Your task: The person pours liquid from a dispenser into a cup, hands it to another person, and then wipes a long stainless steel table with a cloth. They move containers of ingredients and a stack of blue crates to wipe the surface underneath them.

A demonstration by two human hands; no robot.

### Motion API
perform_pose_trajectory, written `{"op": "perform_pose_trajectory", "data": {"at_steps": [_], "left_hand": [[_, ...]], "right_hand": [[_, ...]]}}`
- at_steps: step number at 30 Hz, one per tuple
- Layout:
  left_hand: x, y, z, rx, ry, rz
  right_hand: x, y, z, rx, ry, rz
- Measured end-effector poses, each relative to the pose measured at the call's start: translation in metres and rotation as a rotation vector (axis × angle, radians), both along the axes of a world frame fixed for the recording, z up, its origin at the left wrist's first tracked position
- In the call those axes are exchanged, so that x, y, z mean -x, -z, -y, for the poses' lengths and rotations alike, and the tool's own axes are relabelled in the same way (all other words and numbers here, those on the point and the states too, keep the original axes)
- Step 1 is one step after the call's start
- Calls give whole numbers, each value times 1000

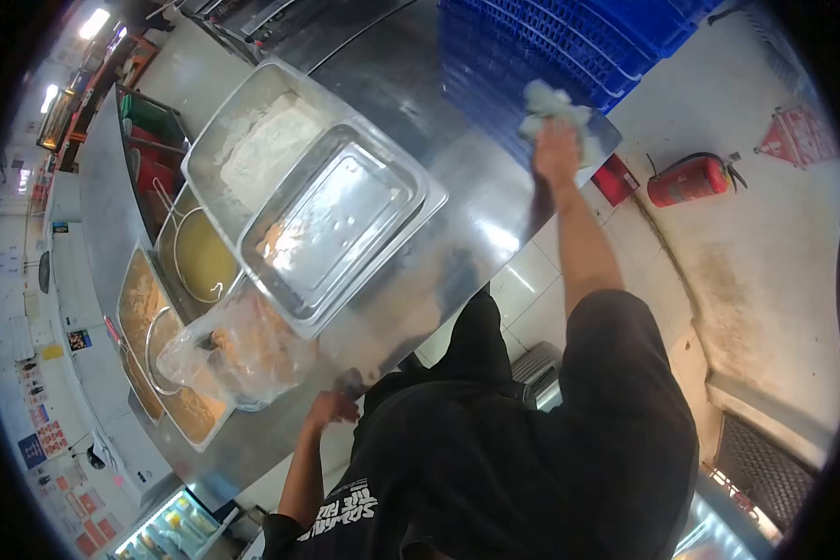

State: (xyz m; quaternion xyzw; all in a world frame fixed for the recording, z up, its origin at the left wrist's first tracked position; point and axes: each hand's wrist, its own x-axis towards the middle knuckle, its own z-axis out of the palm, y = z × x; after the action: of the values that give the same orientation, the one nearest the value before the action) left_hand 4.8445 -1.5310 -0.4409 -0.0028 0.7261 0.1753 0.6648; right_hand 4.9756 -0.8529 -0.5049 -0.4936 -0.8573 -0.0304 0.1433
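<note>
At the far right end of the steel table [467,224], my right hand [557,154] presses on a pale, crumpled cloth [549,101], its fingers partly hidden in the folds. By the table's near edge is my left hand [332,408], holding nothing, its fingers loosely bent. Closest to that hand is a clear plastic bag [252,350] with something orange-brown inside. Beyond the bag, a shallow metal tray [331,224] rests on a larger metal pan [219,131] containing white powder like flour.
Blue plastic crates [579,37] stand at the table's far right. Left of the pans are a container of yellowish liquid [205,257] with a strainer and a long tray of brownish crumbs [145,299]. A fire extinguisher [689,180] is by the wall on the right.
</note>
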Motion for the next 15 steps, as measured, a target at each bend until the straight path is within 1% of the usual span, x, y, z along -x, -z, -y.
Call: {"op": "perform_pose_trajectory", "data": {"at_steps": [1, 3, 4, 5, 7, 8, 9, 10, 11, 13, 14, 15], "left_hand": [[-9, 0, -5, 21, -4, 8], [-25, 6, -9, 209, -275, 204], [-36, -7, -24, 188, -371, 233], [-42, 8, -23, 237, -553, 318], [-67, 27, -34, 329, -1085, 173], [-76, 34, -46, 336, -1100, 174], [-84, 39, -58, 279, -1234, 1], [-91, 44, -68, 222, -1359, -177], [-96, 50, -79, 233, -1371, -178], [-98, 67, -105, 159, -1642, -541], [-97, 79, -108, 168, -1657, -543], [-93, 91, -107, 250, -1773, -706]], "right_hand": [[-19, 17, -42, -66, 37, 10], [-55, 9, -72, -6, 45, -42], [-62, 6, -74, -33, -20, -24], [-73, 5, -65, -57, -85, -4], [-84, 12, -32, -92, -238, 144], [-77, -10, 0, -96, -345, 306], [-65, -16, 28, 5, -403, 387], [-51, -26, 52, 84, -545, 395], [-36, -45, 73, 201, -715, 384], [3, -47, 90, 316, -1078, 197], [31, -41, 88, 334, -1170, 160], [68, -32, 77, 351, -1264, 120]]}}
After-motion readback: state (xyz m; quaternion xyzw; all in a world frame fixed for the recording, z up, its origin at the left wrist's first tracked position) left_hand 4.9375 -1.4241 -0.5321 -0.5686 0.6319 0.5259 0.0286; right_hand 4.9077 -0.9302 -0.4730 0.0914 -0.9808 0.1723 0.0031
